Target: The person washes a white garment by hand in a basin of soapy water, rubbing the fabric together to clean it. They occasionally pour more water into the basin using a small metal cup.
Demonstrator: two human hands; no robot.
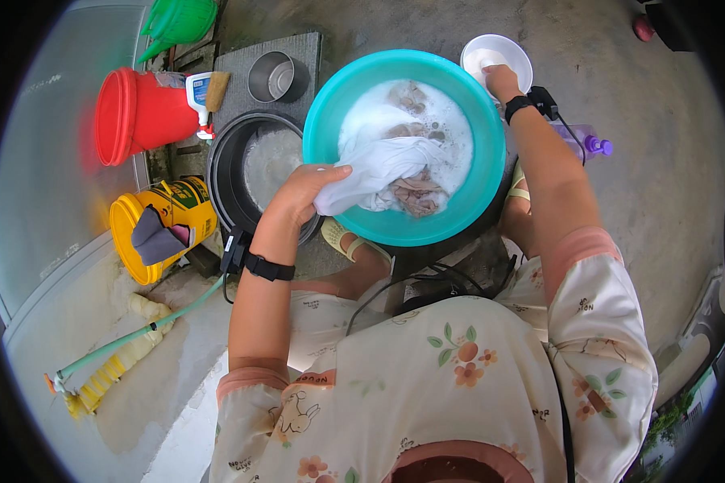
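Observation:
A wide turquoise plastic basin [326, 115] stands before me, holding sudsy water, pale cloth and a greyish-brown wet cloth [420, 194]. At the basin's near left rim, my left hand [305, 190] grips one end of a white wet cloth [380, 172]; its other end trails into the foam. Beyond the far right rim, my right hand [502, 81] reaches into a small white bowl [522, 54] of white powder. Its fingertips are at the powder [482, 59], and whether they pinch any, or a scoop, is hidden.
Left of the basin are a black tub [217, 163] with cloudy water and a steel pot [278, 75]. Farther left stand a red bucket [151, 111], a spray bottle [199, 99], a brush [217, 90] and a yellow bucket [184, 205]. A purple pump bottle [580, 142] sits under my right forearm.

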